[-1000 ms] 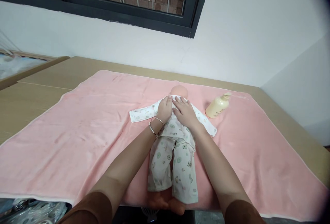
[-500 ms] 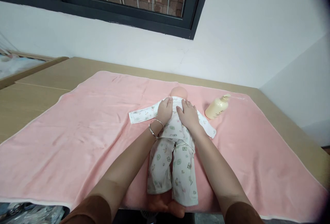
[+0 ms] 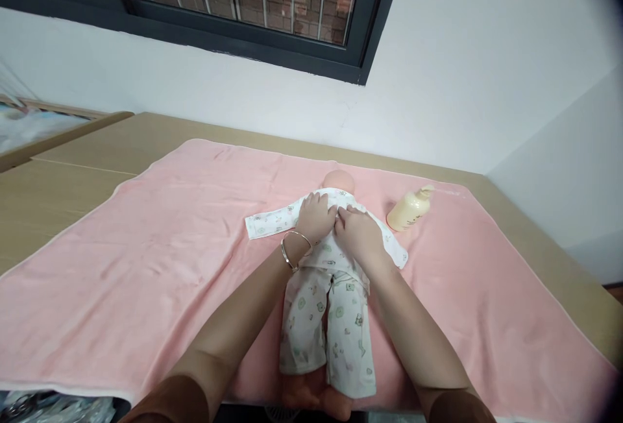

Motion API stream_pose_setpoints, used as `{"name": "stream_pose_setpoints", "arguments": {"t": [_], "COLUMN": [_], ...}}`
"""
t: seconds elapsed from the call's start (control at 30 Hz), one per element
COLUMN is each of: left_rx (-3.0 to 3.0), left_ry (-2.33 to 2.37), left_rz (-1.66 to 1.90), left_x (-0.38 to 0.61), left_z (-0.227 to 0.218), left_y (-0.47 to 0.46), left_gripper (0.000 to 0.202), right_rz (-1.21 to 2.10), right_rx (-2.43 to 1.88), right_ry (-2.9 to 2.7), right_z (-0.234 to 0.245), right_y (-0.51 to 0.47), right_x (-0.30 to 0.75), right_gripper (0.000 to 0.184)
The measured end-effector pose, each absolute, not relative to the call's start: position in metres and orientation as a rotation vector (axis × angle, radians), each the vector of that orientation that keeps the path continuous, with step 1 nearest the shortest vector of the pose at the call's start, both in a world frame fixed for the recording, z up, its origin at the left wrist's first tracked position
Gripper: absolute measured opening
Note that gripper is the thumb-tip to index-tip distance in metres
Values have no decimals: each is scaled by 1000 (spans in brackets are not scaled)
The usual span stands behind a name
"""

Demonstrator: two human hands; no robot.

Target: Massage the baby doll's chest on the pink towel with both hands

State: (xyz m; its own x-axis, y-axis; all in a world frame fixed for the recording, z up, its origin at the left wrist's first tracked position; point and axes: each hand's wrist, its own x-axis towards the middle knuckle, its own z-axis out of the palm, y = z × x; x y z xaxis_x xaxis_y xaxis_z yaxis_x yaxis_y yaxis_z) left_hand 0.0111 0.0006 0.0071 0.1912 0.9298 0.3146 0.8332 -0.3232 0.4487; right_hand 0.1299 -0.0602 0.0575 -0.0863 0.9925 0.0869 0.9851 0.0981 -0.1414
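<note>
A baby doll (image 3: 339, 181) lies stretched out in a white patterned long-sleeved shirt (image 3: 333, 255) and matching trousers (image 3: 348, 329), its bare feet toward me. Which way its face is turned, I cannot tell. My left hand (image 3: 315, 217) lies open on the left of the shirt's chest, fingers spread and pointing toward the doll's head. On the other side of the chest rests my right hand (image 3: 360, 233), its fingers bent inward and their tips hidden at the shirt's middle. The two hands nearly touch there. Both shirt sleeves spread outward on the blanket.
A pink blanket (image 3: 146, 267) covers much of the wooden table (image 3: 92, 141). A cream pump bottle (image 3: 409, 210) stands right of the doll. Behind are a white wall (image 3: 292, 108) and a dark-framed window (image 3: 243, 30). Clear plastic bags (image 3: 58, 408) show at the lower left.
Both hands have slid slightly down the chest toward me and closer together. My right hand's fingers, flat before, are now bent inward. The view has shifted a little.
</note>
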Motion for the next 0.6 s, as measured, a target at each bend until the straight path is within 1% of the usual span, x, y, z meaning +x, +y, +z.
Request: {"name": "stream_pose_setpoints", "arguments": {"t": [0.1,0.17,0.27,0.37,0.43,0.6], "left_rx": [2456,2482,2375,2203,2170,2368], "left_ry": [1612,1552,1593,1666,1640,1602], "left_rz": [637,585,575,589,608,562], "left_x": [9,6,2,-4,-6,0], "left_z": [19,25,25,19,18,33], "left_y": [-12,-14,-8,2,6,-8], "left_gripper": [43,44,45,57,54,37], "right_rz": [186,249,319,325,310,243], "right_rx": [-1971,-2009,-2061,-2089,-2080,-1988], "right_ry": [-2158,-2084,-2034,-2014,-2033,-2234], "right_z": [54,46,33,27,29,49], "right_y": [-50,-40,-27,-20,-21,-38], "right_x": [143,152,161,163,162,156], "right_gripper": [39,45,59,65,63,43]}}
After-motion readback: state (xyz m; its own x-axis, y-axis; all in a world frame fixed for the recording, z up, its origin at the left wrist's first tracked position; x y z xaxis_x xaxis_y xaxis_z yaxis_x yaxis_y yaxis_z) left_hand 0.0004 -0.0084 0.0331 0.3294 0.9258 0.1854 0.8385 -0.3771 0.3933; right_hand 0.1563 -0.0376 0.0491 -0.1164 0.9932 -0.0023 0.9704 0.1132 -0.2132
